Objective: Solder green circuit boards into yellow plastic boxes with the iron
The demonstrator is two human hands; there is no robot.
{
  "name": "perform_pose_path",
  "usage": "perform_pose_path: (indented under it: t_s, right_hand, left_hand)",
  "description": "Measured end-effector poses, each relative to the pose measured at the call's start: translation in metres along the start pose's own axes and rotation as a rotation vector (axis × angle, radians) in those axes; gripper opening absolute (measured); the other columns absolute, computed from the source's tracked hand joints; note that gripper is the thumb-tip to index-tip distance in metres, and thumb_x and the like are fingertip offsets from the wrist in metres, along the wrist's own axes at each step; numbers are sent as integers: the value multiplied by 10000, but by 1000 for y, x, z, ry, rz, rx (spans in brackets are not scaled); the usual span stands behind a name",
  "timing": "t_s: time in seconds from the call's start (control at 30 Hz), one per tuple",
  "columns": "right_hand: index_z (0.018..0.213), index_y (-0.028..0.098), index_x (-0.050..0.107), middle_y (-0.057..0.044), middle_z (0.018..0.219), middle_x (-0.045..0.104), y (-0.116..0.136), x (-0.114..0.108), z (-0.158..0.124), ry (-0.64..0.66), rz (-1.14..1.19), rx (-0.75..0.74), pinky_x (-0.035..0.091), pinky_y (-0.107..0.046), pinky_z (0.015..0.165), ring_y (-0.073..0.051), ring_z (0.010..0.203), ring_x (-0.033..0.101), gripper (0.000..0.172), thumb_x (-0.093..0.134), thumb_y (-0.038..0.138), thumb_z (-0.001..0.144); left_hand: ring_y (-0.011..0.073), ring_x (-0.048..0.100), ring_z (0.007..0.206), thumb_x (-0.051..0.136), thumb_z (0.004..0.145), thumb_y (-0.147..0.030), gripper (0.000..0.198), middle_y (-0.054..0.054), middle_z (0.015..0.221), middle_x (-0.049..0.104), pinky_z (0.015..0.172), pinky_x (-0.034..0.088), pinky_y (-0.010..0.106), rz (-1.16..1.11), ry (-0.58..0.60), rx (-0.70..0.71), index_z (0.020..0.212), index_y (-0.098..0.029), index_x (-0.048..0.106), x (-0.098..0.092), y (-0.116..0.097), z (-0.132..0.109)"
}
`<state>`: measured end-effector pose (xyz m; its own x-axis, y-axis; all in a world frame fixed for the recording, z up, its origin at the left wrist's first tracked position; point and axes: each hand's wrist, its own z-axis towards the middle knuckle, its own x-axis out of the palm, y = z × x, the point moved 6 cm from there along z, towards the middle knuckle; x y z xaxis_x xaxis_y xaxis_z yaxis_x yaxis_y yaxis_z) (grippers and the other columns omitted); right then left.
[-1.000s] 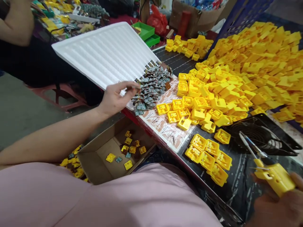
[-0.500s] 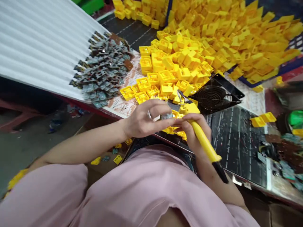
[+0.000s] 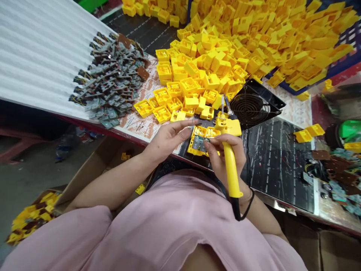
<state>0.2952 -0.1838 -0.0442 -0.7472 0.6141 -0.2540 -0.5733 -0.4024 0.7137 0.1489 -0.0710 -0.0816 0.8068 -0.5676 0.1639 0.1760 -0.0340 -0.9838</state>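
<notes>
My right hand [image 3: 239,150] is wrapped round a yellow soldering iron [image 3: 231,171], its metal tip pointing away from me and its black cord hanging by my wrist. The thumb and fingertips of that hand also meet the edge of a small grey-green circuit board [image 3: 199,143]. Beneath the board lie several open yellow plastic casings [image 3: 200,130] at the table's near edge. Left of them, my left hand [image 3: 165,142] has its thumb and index finger close together, with something thin and dark at the fingertips that is too small to make out.
A big heap of yellow casings [image 3: 208,64] fills the back, partly in a blue crate [image 3: 337,62]. A black fan [image 3: 248,107] stands right of the soldering iron. Wired circuit boards [image 3: 113,79] are piled on a white ridged sheet [image 3: 50,49]. More boards [image 3: 342,177] lie far right.
My left hand has drawn back left from the right hand, uncovering the circuit board over the casings. The soldering iron has swung more upright. The whole view has shifted slightly.
</notes>
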Motion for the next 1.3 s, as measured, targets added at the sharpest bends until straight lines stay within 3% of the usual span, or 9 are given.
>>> perform_pose_path:
  t_s: [0.1,0.2,0.37,0.5,0.6,0.73,0.87,1.03,1.3]
  right_hand:
    - [1086,276,621,58,887,714,7,5,-3,30,-93,-123,644,-202,676,-104,688,735,221,772,189,949]
    - [1071,268,635,65,845,735,7,6,-3,71,-119,-155,642,-203,650,-109,661,737,224,784,169,937]
    - [1033,259,657,61,856,766,0,1,-2,43,-55,-114,663,-221,689,-124,709,768,217,800,147,915]
    - [1066,259,638,47,901,777,-8,0,-2,43,-97,-86,660,-225,702,-123,737,771,186,766,185,955]
    - [1088,272,625,52,899,778,-11,-6,-3,45,-204,-147,645,-229,705,-127,744,772,202,750,174,964]
    - [1123,271,623,41,913,784,-12,-19,-8,148,-278,-184,628,-265,737,-151,763,769,298,823,195,916]
    - [1079,266,662,31,876,769,-10,-23,-13,307,-335,-204,571,-274,666,-155,717,724,256,851,314,912]
    - [1026,269,688,24,841,759,-4,-20,-16,346,-364,-245,553,-304,685,-174,732,719,210,847,350,915]
    - [1000,269,680,43,760,761,-3,-29,-19,237,-304,-124,606,-285,633,-153,620,718,208,842,372,921]
  left_hand:
    - [272,755,1198,956,739,-578,385,53,1116,844,1166,531,413,-282,-36,-79,951,-267,872,16,3,7]
    - [233,795,1043,1011,668,-533,322,15,936,848,1112,570,386,-412,-40,-100,797,-277,863,25,3,7]
    - [208,801,926,995,699,-537,356,27,958,843,965,640,350,-373,-16,-115,884,-258,875,28,3,8]
    - [144,768,926,989,709,-543,337,-16,935,821,955,620,276,-372,-158,23,861,-275,852,16,10,20]
    - [139,738,906,881,854,-549,299,-5,964,801,888,607,275,-76,-267,261,947,-270,828,-7,6,15]
    - [159,713,882,718,995,-351,125,12,930,775,854,554,329,560,-159,521,969,-243,775,-26,-2,-21]
    - [186,673,809,753,945,-335,72,-8,859,755,942,453,455,981,-62,610,897,-280,754,-34,5,-58]
    - [307,655,948,847,804,-513,246,44,932,777,1047,339,588,1024,-31,459,1007,-376,818,-21,28,-66]
    - [253,676,905,749,920,-374,93,19,849,758,1032,362,517,750,-96,309,870,-344,822,4,28,-59]
